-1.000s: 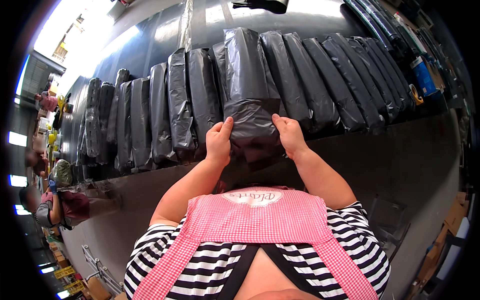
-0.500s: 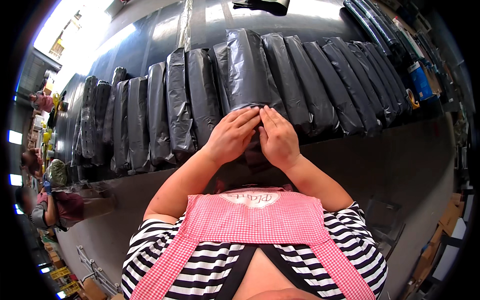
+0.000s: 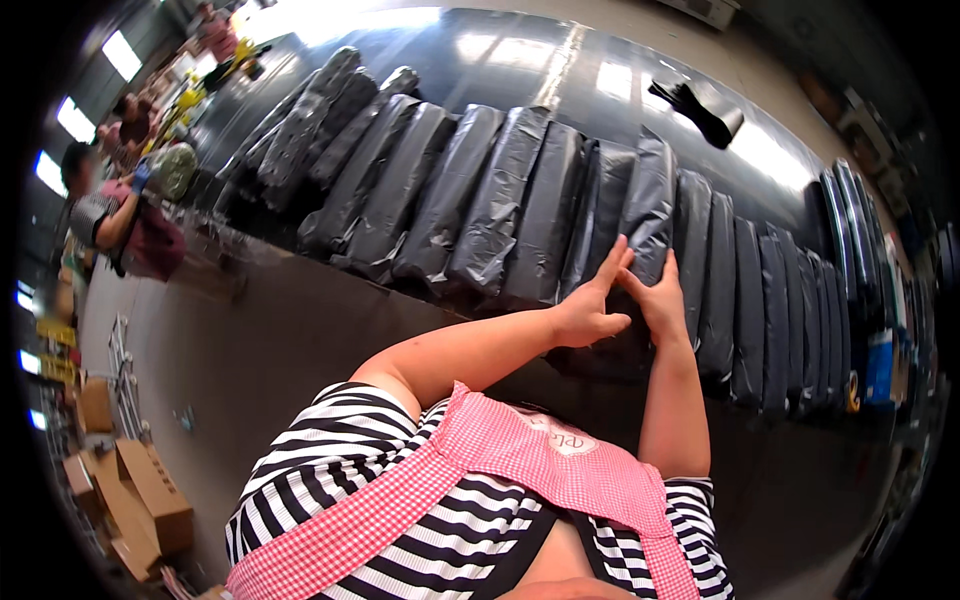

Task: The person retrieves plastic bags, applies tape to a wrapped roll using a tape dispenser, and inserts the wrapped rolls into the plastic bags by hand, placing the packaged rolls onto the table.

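A long package wrapped in black plastic film (image 3: 652, 195) lies raised on top of a row of similar packages, its near end toward me. My left hand (image 3: 592, 308) reaches that near end, fingers stretched out and thumb apart, fingertips at the package's left corner. My right hand (image 3: 662, 303) is beside it, its thumb and fingers spread across the near end, touching the film. Neither hand wraps round the package. Left of my hands lies a neighbouring black-wrapped package (image 3: 545, 215); another wrapped package (image 3: 690, 235) lies to the right.
The row rests on a long dark table (image 3: 430, 70). Black sheeting (image 3: 697, 112) lies on its far side. Textured dark bundles (image 3: 310, 120) lie at the left, long dark rolls (image 3: 848, 230) at the right. A person (image 3: 120, 215) with a green bundle stands left. A cardboard box (image 3: 140, 500) sits lower left.
My view has turned, so the row appears slanted. My hands, flat together on the package's near end before, have moved apart somewhat, the right one to its right side, thumbs spread.
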Action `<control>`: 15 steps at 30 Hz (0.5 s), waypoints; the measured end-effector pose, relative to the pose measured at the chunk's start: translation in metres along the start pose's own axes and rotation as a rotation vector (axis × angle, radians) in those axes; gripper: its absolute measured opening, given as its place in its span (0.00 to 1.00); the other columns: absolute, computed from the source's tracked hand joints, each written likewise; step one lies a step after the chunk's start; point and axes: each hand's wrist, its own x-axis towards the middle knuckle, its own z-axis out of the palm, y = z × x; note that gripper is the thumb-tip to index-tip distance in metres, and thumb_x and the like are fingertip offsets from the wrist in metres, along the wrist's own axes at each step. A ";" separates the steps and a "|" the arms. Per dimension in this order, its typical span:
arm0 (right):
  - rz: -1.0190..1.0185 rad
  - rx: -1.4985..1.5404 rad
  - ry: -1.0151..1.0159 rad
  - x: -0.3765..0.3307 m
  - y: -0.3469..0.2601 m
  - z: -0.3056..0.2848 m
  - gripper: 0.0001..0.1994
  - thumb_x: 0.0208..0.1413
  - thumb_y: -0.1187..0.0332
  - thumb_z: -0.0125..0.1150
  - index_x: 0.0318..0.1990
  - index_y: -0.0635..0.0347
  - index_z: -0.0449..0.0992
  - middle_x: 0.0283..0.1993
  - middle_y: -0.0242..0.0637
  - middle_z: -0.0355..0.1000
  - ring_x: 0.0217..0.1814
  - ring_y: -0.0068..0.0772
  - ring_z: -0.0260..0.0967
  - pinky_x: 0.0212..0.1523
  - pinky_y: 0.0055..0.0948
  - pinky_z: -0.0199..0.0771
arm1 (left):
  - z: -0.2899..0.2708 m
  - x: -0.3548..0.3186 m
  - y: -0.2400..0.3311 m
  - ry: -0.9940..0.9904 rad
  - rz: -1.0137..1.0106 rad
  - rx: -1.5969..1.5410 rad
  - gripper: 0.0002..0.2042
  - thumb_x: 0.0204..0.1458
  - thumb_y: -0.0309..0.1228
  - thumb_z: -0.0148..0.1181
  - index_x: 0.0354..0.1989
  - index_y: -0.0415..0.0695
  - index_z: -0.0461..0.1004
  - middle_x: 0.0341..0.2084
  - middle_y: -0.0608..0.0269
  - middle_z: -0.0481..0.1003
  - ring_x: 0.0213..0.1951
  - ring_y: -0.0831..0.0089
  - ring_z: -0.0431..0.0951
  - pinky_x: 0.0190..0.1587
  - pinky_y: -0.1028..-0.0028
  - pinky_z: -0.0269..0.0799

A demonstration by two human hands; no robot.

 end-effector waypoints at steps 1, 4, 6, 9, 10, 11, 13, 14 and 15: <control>0.015 0.000 -0.020 -0.001 -0.004 -0.003 0.59 0.35 0.53 0.80 0.71 0.71 0.48 0.65 0.59 0.63 0.66 0.47 0.63 0.63 0.33 0.64 | -0.005 -0.001 0.003 -0.019 0.016 -0.065 0.51 0.48 0.24 0.61 0.74 0.41 0.29 0.74 0.45 0.36 0.75 0.59 0.35 0.72 0.67 0.34; -0.025 -0.030 -0.045 0.000 -0.007 -0.003 0.57 0.35 0.63 0.79 0.72 0.67 0.46 0.65 0.58 0.62 0.65 0.46 0.64 0.64 0.32 0.63 | -0.053 -0.024 0.045 -0.056 -0.091 0.168 0.31 0.49 0.27 0.63 0.65 0.46 0.64 0.72 0.48 0.48 0.73 0.58 0.48 0.71 0.64 0.46; -0.058 -0.053 -0.028 0.006 -0.005 -0.002 0.55 0.36 0.66 0.77 0.72 0.67 0.48 0.65 0.57 0.62 0.64 0.45 0.65 0.64 0.32 0.62 | -0.111 -0.051 0.056 0.052 -0.121 0.433 0.24 0.50 0.27 0.63 0.59 0.46 0.72 0.68 0.47 0.57 0.70 0.56 0.55 0.69 0.63 0.52; -0.013 0.316 -0.104 0.005 0.003 -0.008 0.49 0.39 0.72 0.73 0.71 0.66 0.51 0.63 0.48 0.65 0.60 0.39 0.67 0.62 0.30 0.63 | -0.228 -0.123 0.056 0.437 -0.159 0.894 0.19 0.49 0.29 0.61 0.51 0.42 0.77 0.59 0.43 0.68 0.62 0.50 0.67 0.65 0.61 0.61; -0.069 0.356 -0.102 0.004 0.003 -0.012 0.47 0.41 0.72 0.71 0.71 0.67 0.52 0.62 0.46 0.66 0.60 0.37 0.67 0.62 0.30 0.63 | -0.270 -0.151 0.054 0.579 -0.200 0.993 0.17 0.48 0.29 0.61 0.49 0.41 0.77 0.56 0.43 0.71 0.60 0.50 0.69 0.63 0.61 0.63; -0.122 0.394 -0.092 -0.001 0.003 -0.014 0.44 0.44 0.73 0.69 0.70 0.67 0.53 0.61 0.45 0.66 0.59 0.36 0.67 0.61 0.30 0.64 | -0.308 -0.178 0.054 0.688 -0.233 1.108 0.17 0.48 0.28 0.61 0.49 0.41 0.78 0.54 0.44 0.72 0.58 0.49 0.70 0.62 0.61 0.65; -0.038 0.691 -0.184 -0.010 0.001 -0.010 0.41 0.48 0.73 0.65 0.70 0.68 0.54 0.60 0.44 0.67 0.59 0.36 0.67 0.62 0.31 0.64 | -0.378 -0.217 0.050 0.841 -0.314 1.200 0.15 0.49 0.28 0.62 0.46 0.41 0.78 0.53 0.47 0.73 0.56 0.49 0.72 0.59 0.60 0.67; -0.007 0.684 -0.174 -0.016 -0.004 -0.003 0.39 0.50 0.73 0.63 0.70 0.68 0.53 0.60 0.43 0.67 0.59 0.36 0.68 0.62 0.31 0.64 | -0.398 -0.217 0.053 0.883 -0.269 1.283 0.14 0.49 0.28 0.62 0.45 0.42 0.79 0.52 0.49 0.74 0.54 0.50 0.72 0.59 0.60 0.67; -0.013 0.678 -0.173 -0.014 0.009 0.008 0.39 0.51 0.72 0.62 0.71 0.67 0.52 0.60 0.42 0.67 0.58 0.35 0.68 0.61 0.30 0.65 | -0.418 -0.217 0.054 0.925 -0.222 1.362 0.13 0.49 0.28 0.62 0.43 0.43 0.79 0.51 0.51 0.75 0.53 0.51 0.72 0.58 0.60 0.67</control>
